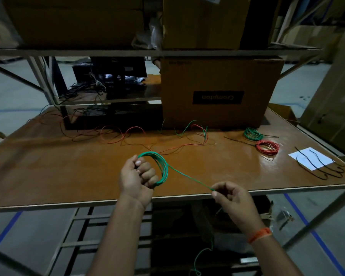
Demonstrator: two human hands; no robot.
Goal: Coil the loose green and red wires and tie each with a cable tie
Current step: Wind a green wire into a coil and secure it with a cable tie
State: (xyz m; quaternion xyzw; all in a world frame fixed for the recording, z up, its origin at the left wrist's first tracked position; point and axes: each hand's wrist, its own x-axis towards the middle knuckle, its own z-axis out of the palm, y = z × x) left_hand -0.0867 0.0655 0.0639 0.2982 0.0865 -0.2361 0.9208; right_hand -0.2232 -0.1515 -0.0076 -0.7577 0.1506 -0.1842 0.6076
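Over the near table edge (pixel 167 198), the left hand (pixel 136 179) grips a green wire coil (pixel 162 168) in curled fingers while the right hand (pixel 230 198) pinches its taut tail, with finished green (pixel 251 133) and red (pixel 267 147) coils lying far right.

A cardboard box (pixel 219 92) stands at the back edge of the tabletop (pixel 68 166), with loose wires (pixel 131 134) lying before it and to its left. Two tied coils (pixel 261 140) lie toward the right edge. A sheet of paper (pixel 311 158) with cable ties (pixel 319 166) on it sits near the front right corner.
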